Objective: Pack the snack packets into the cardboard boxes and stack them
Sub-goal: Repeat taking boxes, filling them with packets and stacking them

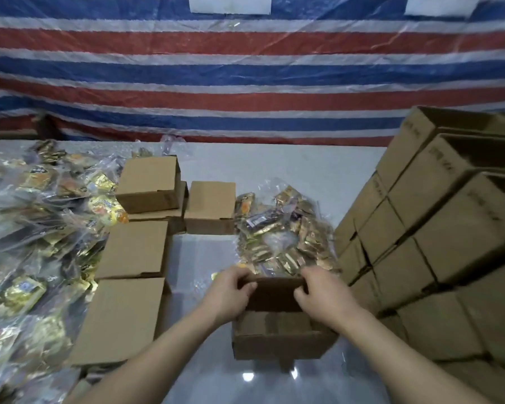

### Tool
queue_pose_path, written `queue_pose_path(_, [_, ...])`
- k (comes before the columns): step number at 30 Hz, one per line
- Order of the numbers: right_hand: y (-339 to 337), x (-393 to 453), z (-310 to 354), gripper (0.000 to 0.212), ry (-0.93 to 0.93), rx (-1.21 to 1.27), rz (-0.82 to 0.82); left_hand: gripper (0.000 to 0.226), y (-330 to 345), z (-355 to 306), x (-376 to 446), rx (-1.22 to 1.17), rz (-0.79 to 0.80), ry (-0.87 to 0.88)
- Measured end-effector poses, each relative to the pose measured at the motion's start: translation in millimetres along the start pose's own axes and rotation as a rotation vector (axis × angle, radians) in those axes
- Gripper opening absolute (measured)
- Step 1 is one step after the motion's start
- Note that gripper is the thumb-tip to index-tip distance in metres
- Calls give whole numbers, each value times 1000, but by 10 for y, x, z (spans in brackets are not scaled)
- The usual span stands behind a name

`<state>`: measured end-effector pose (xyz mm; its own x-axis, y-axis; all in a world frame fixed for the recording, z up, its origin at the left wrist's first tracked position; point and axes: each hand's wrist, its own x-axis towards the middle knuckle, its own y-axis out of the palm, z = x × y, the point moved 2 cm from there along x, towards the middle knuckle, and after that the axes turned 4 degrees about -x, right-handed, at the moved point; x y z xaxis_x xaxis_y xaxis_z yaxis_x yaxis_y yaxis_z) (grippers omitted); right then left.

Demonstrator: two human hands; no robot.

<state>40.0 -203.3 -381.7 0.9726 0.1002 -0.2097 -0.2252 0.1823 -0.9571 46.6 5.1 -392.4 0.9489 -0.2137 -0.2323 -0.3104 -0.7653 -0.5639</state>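
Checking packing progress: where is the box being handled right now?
Head view, bottom centre: the cardboard box sits between both hands, left hand and right hand gripping its flap, just before the snack packets.

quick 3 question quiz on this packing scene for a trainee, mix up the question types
1. True or false: both hands are on the same cardboard box.
2. Where is the tall stack of boxes? A) on the person's left B) on the person's right C) against the tarp, centre
3. Fill in: the bag of snack packets lies just ____ the box being handled.

Key
1. True: the left hand and right hand both grip its raised flap.
2. B
3. Beyond (on the far side of it).
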Motion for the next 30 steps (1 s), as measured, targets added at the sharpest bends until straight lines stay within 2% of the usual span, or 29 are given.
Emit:
queue_pose_path(2, [320,-172,-143,12,61,7,27,16,345,178,-88,-17,34,-5])
queue_pose_path(7, [937,-442,-286,28,107,32,72,11,835,621,-282,-25,142,-19])
queue_pose_path(9, [1075,-489,-307,22,114,78,66,11,908,723,-310,-42,135,-21])
queue_pose_path(11, [1138,-512,-337,6,127,88,59,14,942,747,-303,-36,141,-5])
queue_pose_path(15, [1168,-519,-361,8,128,81,77,17,956,720,-282,-34,180,11])
queue_pose_path(18, [1120,-491,-358,8,112,67,106,23,890,711,-219,-107,132,-20])
queue_pose_path(20, [1081,-475,-366,14,102,50,119,23,779,730,-43,-137,28,-41])
queue_pose_path(22, [1059,-458,-395,27,100,56,112,19,666,830,249,-29,-60,-73])
queue_pose_path(25, [1031,-400,-444,37,99,108,92,60,563,1016,711,261,14,-165])
queue_pose_path(30, [942,-309,-537,48,145,205,37,117,597,1305,1241,555,169,-175])
